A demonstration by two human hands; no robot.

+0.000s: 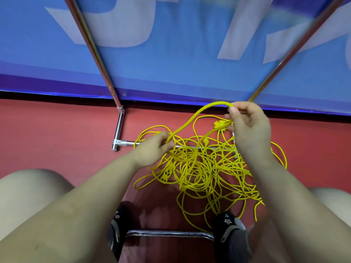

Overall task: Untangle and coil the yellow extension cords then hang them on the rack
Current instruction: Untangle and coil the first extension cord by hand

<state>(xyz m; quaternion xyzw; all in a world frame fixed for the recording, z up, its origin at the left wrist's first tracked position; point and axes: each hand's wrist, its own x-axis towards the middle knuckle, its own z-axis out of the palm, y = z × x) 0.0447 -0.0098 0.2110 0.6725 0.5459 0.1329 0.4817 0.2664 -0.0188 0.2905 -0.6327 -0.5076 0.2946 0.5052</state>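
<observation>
— The right hand [248, 128] pinches a raised strand of the thin yellow extension cords [205, 168]; the left hand [153, 149] grips the same strand lower down.

— And the rest?

— A loose, glossy tangle on the red floor [57, 133], draped over the chrome tube rack [118, 128] base, with a flat yellow socket end [167, 174] showing.

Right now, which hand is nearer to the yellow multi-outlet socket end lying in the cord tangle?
Left. The left hand pinches a raised cord strand just above and left of the socket end. The right hand holds the same strand's loop higher up, farther right, near the rack base.
</observation>
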